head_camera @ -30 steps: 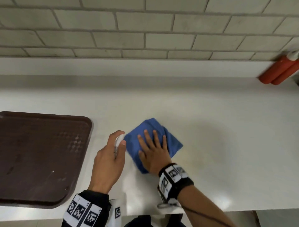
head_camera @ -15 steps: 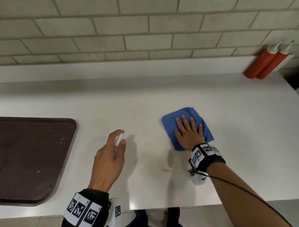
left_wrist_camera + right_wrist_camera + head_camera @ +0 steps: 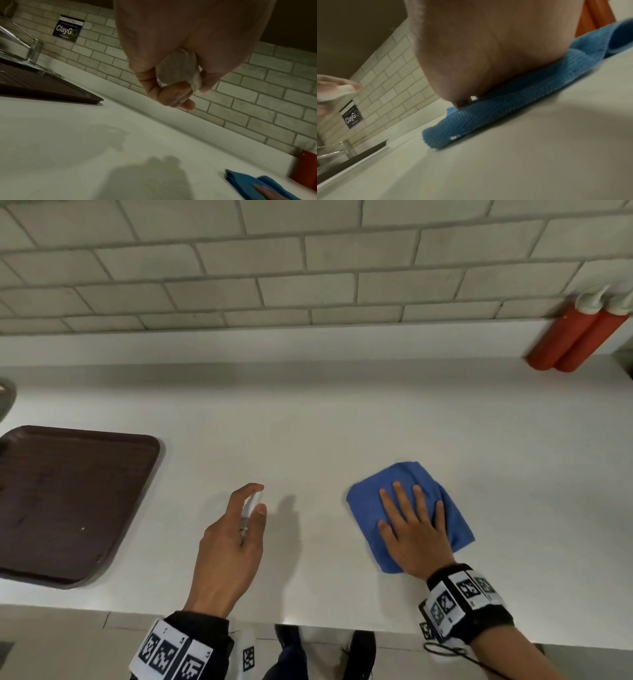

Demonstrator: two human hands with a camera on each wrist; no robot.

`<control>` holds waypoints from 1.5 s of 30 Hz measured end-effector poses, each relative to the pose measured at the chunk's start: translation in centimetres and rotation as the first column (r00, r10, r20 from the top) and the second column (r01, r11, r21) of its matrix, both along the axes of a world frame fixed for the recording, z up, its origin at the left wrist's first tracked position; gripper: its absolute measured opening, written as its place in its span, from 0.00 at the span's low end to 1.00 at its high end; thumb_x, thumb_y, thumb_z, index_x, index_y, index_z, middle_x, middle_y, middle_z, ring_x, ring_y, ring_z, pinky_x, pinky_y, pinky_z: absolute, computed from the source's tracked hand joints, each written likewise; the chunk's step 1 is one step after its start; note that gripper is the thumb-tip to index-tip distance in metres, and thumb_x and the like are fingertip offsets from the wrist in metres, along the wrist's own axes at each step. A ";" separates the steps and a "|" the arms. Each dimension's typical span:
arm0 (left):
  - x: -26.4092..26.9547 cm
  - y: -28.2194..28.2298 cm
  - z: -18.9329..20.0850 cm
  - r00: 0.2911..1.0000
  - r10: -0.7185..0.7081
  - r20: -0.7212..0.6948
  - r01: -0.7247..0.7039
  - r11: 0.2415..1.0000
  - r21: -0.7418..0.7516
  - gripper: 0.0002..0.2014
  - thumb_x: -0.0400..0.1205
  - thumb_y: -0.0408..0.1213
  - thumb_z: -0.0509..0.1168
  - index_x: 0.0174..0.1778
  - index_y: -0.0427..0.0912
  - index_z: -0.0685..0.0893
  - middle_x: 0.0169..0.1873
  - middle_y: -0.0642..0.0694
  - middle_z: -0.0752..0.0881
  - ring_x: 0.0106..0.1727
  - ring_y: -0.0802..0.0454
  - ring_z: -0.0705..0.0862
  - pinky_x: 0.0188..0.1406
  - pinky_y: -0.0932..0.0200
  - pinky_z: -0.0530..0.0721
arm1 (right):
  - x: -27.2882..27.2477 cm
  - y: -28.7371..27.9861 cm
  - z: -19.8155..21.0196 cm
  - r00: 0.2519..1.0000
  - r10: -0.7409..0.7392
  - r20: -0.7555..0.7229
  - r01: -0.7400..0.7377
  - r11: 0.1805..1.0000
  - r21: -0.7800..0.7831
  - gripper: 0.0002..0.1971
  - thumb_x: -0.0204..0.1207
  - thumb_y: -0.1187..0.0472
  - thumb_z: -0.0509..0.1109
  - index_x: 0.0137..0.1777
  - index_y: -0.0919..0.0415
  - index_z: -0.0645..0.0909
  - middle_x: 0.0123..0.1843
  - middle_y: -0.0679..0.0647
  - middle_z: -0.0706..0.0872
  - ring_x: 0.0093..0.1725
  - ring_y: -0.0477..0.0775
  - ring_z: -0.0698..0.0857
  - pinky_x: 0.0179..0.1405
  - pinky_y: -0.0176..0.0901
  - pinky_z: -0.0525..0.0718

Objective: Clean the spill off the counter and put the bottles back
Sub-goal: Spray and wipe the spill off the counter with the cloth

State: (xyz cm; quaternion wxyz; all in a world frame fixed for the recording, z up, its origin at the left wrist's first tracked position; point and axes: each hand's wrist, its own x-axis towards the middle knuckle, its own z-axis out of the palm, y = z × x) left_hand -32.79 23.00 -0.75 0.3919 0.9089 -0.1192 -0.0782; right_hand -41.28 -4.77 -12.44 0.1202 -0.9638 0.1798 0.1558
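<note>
My right hand lies flat with straight fingers on a folded blue cloth, pressing it onto the white counter right of centre. The cloth bulges out under my palm in the right wrist view. My left hand hovers above the counter's front middle and grips a small clear spray bottle, forefinger curled over its top. The bottle's round base shows between my curled fingers in the left wrist view. Two red squeeze bottles with white caps stand against the wall at the far right.
A dark brown tray sits on the counter at the left, reaching the front edge. Behind it a steel tap and sink rim show. A tiled wall with a low ledge bounds the back. A faint wet smear marks the counter.
My right hand slid the cloth from beside my left hand to the right across the counter. The left hand kept its grip on the spray bottle and barely moved.
</note>
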 end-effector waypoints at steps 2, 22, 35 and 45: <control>-0.7 0.0 0.2 1.000 0.017 -0.001 -0.017 1.000 0.002 0.13 0.89 0.51 0.56 0.67 0.74 0.71 0.34 0.45 0.89 0.34 0.54 0.86 0.44 0.47 0.88 | 3.5 0.0 0.2 1.000 -0.011 -0.018 0.011 1.000 0.019 0.37 0.77 0.36 0.30 0.86 0.46 0.46 0.88 0.51 0.46 0.86 0.64 0.46 0.78 0.77 0.44; 2.2 8.2 0.2 0.993 0.121 0.006 -0.121 0.993 -0.014 0.14 0.89 0.49 0.56 0.70 0.69 0.73 0.34 0.41 0.90 0.39 0.48 0.89 0.45 0.52 0.86 | 5.6 6.3 0.5 0.989 0.147 -0.030 -0.148 0.989 0.000 0.38 0.75 0.35 0.25 0.85 0.42 0.42 0.87 0.45 0.41 0.87 0.59 0.44 0.81 0.70 0.43; 6.2 11.7 -2.0 0.995 0.085 -0.054 -0.087 0.996 -0.035 0.15 0.89 0.50 0.57 0.71 0.68 0.74 0.34 0.45 0.89 0.36 0.49 0.87 0.43 0.48 0.87 | 15.6 19.4 0.7 0.958 0.283 0.037 -0.284 0.958 0.037 0.31 0.83 0.43 0.43 0.86 0.48 0.50 0.88 0.54 0.49 0.86 0.67 0.46 0.78 0.79 0.44; 8.6 10.3 -2.8 0.997 -0.053 -0.062 0.052 0.998 -0.024 0.15 0.89 0.50 0.56 0.73 0.65 0.73 0.36 0.49 0.89 0.38 0.55 0.87 0.38 0.64 0.81 | 2.2 15.4 0.4 0.990 0.129 0.051 -0.128 0.992 -0.022 0.29 0.84 0.40 0.43 0.85 0.42 0.53 0.87 0.46 0.54 0.85 0.59 0.55 0.79 0.67 0.50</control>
